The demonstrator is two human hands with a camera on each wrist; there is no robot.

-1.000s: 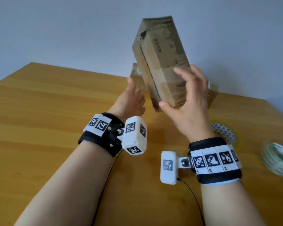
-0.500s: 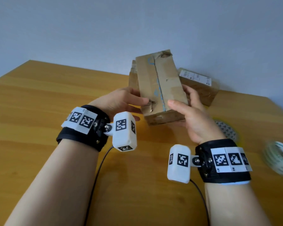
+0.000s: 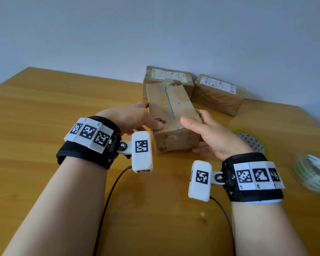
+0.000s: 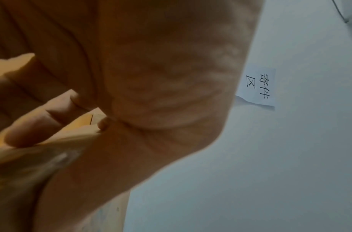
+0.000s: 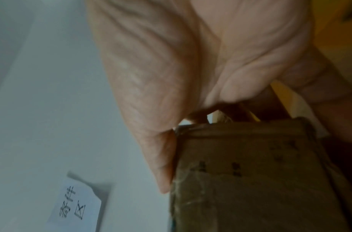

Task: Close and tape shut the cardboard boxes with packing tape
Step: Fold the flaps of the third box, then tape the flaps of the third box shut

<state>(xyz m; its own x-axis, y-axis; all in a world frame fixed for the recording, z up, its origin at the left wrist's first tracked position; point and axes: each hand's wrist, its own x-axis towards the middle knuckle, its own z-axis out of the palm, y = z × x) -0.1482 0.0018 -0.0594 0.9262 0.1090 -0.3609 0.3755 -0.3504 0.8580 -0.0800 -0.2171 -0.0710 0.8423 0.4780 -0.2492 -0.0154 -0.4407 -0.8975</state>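
Observation:
A long worn cardboard box (image 3: 171,115) lies on the wooden table (image 3: 44,117) with its top seam facing up, flaps folded down. My left hand (image 3: 135,118) grips its left side, thumb laid on the top near the seam. My right hand (image 3: 205,130) grips its right side, thumb on top and fingers curled under the near corner. The right wrist view shows the box's end face (image 5: 260,172) against my palm. In the left wrist view only my blurred palm and fingers (image 4: 42,119) show. Two tape rolls lie to the right: one flat (image 3: 251,143), one standing (image 3: 314,174).
Two more labelled cardboard boxes stand at the table's back edge, one (image 3: 168,78) right behind the held box, another (image 3: 218,94) to its right. A grey wall rises behind them. A paper sign (image 4: 258,87) with printed characters hangs on the wall.
The box was held up on end by my right hand; both hands have turned it flat and brought it down onto the table, now gripping it from both sides.

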